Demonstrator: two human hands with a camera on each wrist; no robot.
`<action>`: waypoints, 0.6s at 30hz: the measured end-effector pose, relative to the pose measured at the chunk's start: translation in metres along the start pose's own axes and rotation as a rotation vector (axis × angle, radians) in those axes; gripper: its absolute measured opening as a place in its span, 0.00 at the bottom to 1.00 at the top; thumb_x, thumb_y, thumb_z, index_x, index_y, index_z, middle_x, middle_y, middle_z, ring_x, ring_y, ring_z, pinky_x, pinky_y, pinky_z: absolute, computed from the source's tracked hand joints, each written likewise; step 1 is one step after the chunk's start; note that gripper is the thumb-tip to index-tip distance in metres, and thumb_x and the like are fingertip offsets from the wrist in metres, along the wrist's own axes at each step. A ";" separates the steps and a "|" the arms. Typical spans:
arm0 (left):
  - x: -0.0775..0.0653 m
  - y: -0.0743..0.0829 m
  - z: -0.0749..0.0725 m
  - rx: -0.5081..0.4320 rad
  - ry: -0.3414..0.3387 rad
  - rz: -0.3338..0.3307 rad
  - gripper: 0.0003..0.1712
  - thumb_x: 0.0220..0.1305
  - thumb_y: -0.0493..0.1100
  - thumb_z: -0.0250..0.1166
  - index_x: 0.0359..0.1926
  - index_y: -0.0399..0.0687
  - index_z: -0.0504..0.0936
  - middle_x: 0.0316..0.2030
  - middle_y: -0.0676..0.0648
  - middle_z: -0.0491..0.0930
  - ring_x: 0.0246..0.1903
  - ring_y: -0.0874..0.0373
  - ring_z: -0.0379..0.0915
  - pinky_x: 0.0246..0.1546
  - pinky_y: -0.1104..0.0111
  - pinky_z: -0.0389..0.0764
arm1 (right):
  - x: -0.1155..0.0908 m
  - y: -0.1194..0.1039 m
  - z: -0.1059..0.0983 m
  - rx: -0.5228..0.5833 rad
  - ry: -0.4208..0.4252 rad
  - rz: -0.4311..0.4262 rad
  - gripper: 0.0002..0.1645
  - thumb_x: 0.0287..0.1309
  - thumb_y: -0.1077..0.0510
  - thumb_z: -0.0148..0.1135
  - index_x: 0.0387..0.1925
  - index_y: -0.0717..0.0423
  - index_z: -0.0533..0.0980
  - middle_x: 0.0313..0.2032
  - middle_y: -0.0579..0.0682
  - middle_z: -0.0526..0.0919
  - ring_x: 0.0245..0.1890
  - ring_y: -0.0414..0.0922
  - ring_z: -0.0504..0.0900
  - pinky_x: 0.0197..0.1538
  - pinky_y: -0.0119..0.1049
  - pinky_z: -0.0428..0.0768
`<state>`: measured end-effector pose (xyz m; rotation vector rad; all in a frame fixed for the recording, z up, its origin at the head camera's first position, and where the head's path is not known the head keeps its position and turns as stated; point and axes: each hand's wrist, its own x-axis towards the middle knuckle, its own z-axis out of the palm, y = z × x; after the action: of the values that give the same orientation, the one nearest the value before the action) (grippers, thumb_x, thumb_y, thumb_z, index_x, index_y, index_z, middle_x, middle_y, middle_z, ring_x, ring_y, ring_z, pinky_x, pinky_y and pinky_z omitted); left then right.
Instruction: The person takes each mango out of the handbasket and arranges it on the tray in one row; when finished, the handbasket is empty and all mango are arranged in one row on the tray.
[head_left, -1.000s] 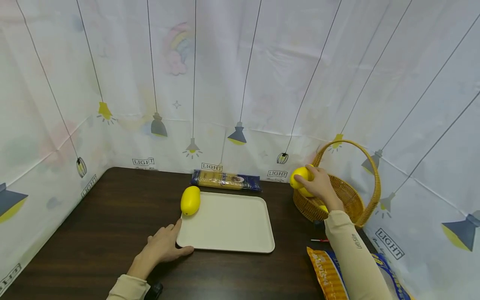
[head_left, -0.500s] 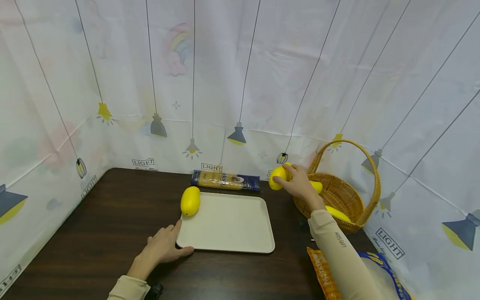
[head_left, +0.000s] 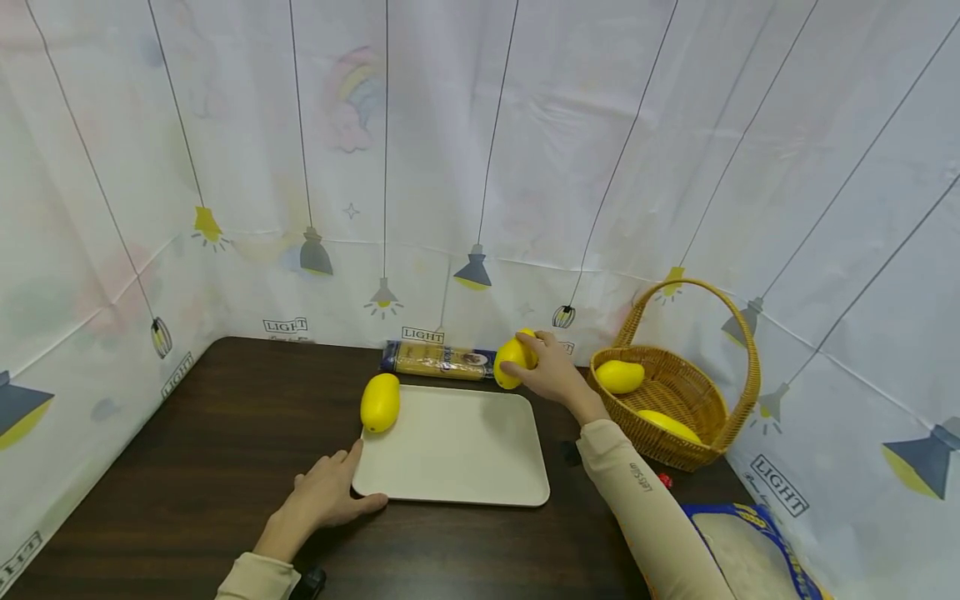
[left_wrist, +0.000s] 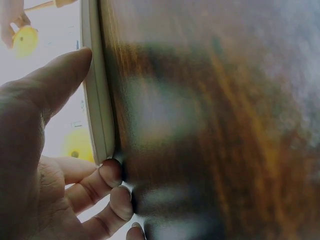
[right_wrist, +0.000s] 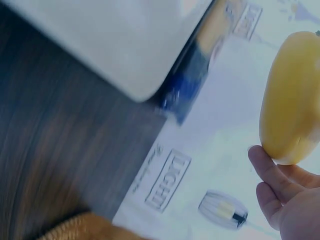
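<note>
My right hand (head_left: 553,368) holds a yellow mango (head_left: 512,365) between thumb and fingers, raised over the far right corner of a cream rectangular tray (head_left: 457,450). In the right wrist view, fingertips support the lower end of this smooth mango (right_wrist: 290,100). A second mango (head_left: 380,402) lies at the tray's far left corner. My left hand (head_left: 322,492) touches the near left corner of the tray, fingers spread along the left side and thumb at the front edge. The left wrist view shows the thumb (left_wrist: 60,75) against the tray rim (left_wrist: 97,85).
A wicker basket (head_left: 678,375) with a tall handle stands at the right, holding a mango (head_left: 619,377) and a longer yellow fruit (head_left: 670,425). Behind the tray lies a spaghetti pack (head_left: 442,360). A blue-edged bag (head_left: 750,550) lies at the near right, partly behind my right sleeve.
My right hand has carried the mango left from the basket to above the tray's far right corner. The basket's remaining fruit has come into fuller view. My left hand has stayed put.
</note>
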<state>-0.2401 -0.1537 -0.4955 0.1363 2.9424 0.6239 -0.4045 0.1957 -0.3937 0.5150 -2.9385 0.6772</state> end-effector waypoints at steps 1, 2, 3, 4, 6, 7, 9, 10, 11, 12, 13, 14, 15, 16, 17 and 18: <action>0.000 0.000 0.000 -0.001 0.000 -0.001 0.64 0.52 0.74 0.68 0.77 0.39 0.57 0.68 0.32 0.70 0.63 0.32 0.69 0.52 0.27 0.68 | 0.001 -0.004 0.004 0.006 -0.005 -0.008 0.47 0.62 0.31 0.60 0.75 0.48 0.63 0.74 0.64 0.58 0.71 0.66 0.64 0.67 0.62 0.72; 0.000 0.000 0.000 -0.002 -0.001 -0.001 0.64 0.52 0.74 0.68 0.77 0.39 0.57 0.68 0.32 0.70 0.63 0.32 0.69 0.52 0.27 0.68 | 0.002 -0.007 0.008 0.013 -0.012 -0.016 0.47 0.62 0.31 0.60 0.75 0.48 0.63 0.74 0.64 0.58 0.71 0.65 0.65 0.67 0.61 0.72; 0.000 0.000 0.000 -0.003 0.000 -0.001 0.64 0.52 0.74 0.68 0.77 0.39 0.57 0.68 0.32 0.70 0.63 0.32 0.69 0.52 0.27 0.68 | 0.003 -0.011 0.012 0.024 -0.020 -0.024 0.47 0.62 0.31 0.60 0.75 0.49 0.64 0.74 0.64 0.58 0.71 0.65 0.65 0.66 0.61 0.72; 0.000 0.000 0.000 -0.003 0.001 0.000 0.64 0.52 0.74 0.68 0.77 0.39 0.57 0.68 0.32 0.70 0.63 0.32 0.69 0.52 0.27 0.68 | 0.004 -0.014 0.016 0.032 -0.027 -0.033 0.47 0.62 0.31 0.60 0.75 0.49 0.64 0.74 0.64 0.58 0.71 0.64 0.65 0.66 0.60 0.73; 0.000 0.000 0.000 -0.004 0.005 0.002 0.64 0.52 0.74 0.68 0.77 0.39 0.57 0.68 0.32 0.70 0.63 0.32 0.69 0.52 0.27 0.68 | 0.005 -0.022 0.024 0.043 -0.036 -0.054 0.46 0.61 0.32 0.61 0.74 0.49 0.64 0.74 0.63 0.58 0.69 0.63 0.66 0.65 0.59 0.75; 0.000 0.000 0.000 -0.005 0.007 0.003 0.64 0.52 0.74 0.68 0.77 0.39 0.57 0.68 0.32 0.70 0.63 0.32 0.69 0.52 0.27 0.68 | 0.005 -0.025 0.028 0.049 -0.041 -0.059 0.46 0.61 0.32 0.61 0.74 0.48 0.65 0.74 0.63 0.59 0.69 0.63 0.67 0.64 0.58 0.75; 0.001 0.000 0.000 -0.006 0.010 0.004 0.64 0.52 0.74 0.69 0.77 0.39 0.58 0.68 0.32 0.70 0.63 0.32 0.69 0.52 0.27 0.68 | 0.006 -0.032 0.035 0.054 -0.049 -0.067 0.45 0.60 0.32 0.62 0.74 0.47 0.66 0.74 0.63 0.59 0.68 0.62 0.68 0.63 0.57 0.76; 0.001 0.000 0.000 -0.007 0.010 0.003 0.64 0.51 0.74 0.69 0.77 0.39 0.58 0.68 0.32 0.71 0.63 0.32 0.69 0.52 0.27 0.68 | 0.006 -0.035 0.038 0.050 -0.052 -0.069 0.45 0.60 0.32 0.62 0.74 0.46 0.66 0.74 0.62 0.59 0.68 0.62 0.69 0.63 0.57 0.76; 0.001 0.000 0.000 -0.006 0.009 0.002 0.64 0.51 0.74 0.69 0.77 0.39 0.58 0.67 0.32 0.71 0.63 0.32 0.70 0.52 0.27 0.68 | 0.007 -0.039 0.041 0.049 -0.057 -0.069 0.45 0.60 0.32 0.62 0.73 0.45 0.66 0.74 0.62 0.60 0.67 0.62 0.69 0.63 0.57 0.77; 0.001 -0.001 0.000 -0.007 0.009 0.000 0.64 0.51 0.74 0.69 0.77 0.39 0.58 0.67 0.32 0.71 0.63 0.32 0.70 0.52 0.27 0.68 | 0.007 -0.042 0.044 0.046 -0.061 -0.071 0.44 0.60 0.32 0.62 0.73 0.44 0.66 0.74 0.62 0.60 0.67 0.62 0.70 0.62 0.57 0.77; 0.001 -0.001 0.000 -0.007 0.007 -0.002 0.64 0.51 0.74 0.69 0.77 0.39 0.57 0.67 0.32 0.71 0.63 0.32 0.70 0.52 0.27 0.68 | 0.007 -0.045 0.047 0.043 -0.067 -0.071 0.44 0.60 0.31 0.62 0.73 0.43 0.66 0.74 0.61 0.60 0.67 0.62 0.70 0.63 0.58 0.76; 0.001 -0.001 0.000 -0.006 0.005 -0.005 0.64 0.51 0.74 0.69 0.77 0.39 0.57 0.67 0.32 0.71 0.63 0.32 0.70 0.52 0.27 0.68 | 0.007 -0.049 0.050 0.038 -0.072 -0.075 0.44 0.60 0.31 0.62 0.73 0.43 0.66 0.74 0.61 0.60 0.67 0.63 0.70 0.62 0.58 0.76; 0.001 -0.001 0.000 -0.006 0.003 -0.007 0.64 0.51 0.74 0.69 0.77 0.40 0.57 0.67 0.33 0.71 0.63 0.32 0.70 0.52 0.27 0.68 | 0.007 -0.052 0.053 0.032 -0.078 -0.077 0.44 0.60 0.31 0.61 0.73 0.42 0.66 0.74 0.61 0.60 0.67 0.63 0.70 0.62 0.59 0.76; 0.001 -0.001 0.001 -0.007 0.000 -0.010 0.65 0.51 0.75 0.69 0.77 0.40 0.57 0.68 0.33 0.71 0.63 0.32 0.69 0.52 0.27 0.68 | 0.008 -0.055 0.056 0.027 -0.085 -0.081 0.44 0.60 0.31 0.61 0.73 0.42 0.66 0.74 0.60 0.60 0.67 0.63 0.69 0.63 0.59 0.76; 0.001 -0.001 0.001 -0.007 -0.003 -0.013 0.65 0.51 0.75 0.68 0.77 0.40 0.57 0.68 0.33 0.70 0.63 0.32 0.69 0.52 0.27 0.68 | 0.008 -0.058 0.058 0.026 -0.091 -0.083 0.44 0.60 0.31 0.61 0.73 0.42 0.66 0.74 0.60 0.60 0.67 0.63 0.69 0.63 0.59 0.76; 0.001 -0.001 0.001 -0.009 -0.006 -0.016 0.65 0.51 0.75 0.68 0.77 0.40 0.57 0.68 0.33 0.70 0.64 0.32 0.69 0.53 0.26 0.67 | 0.008 -0.061 0.061 0.030 -0.099 -0.085 0.44 0.60 0.31 0.62 0.73 0.43 0.67 0.74 0.60 0.61 0.67 0.63 0.69 0.63 0.59 0.75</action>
<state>-0.2414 -0.1541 -0.4966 0.1134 2.9319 0.6333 -0.3913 0.1149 -0.4218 0.6907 -2.9813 0.7067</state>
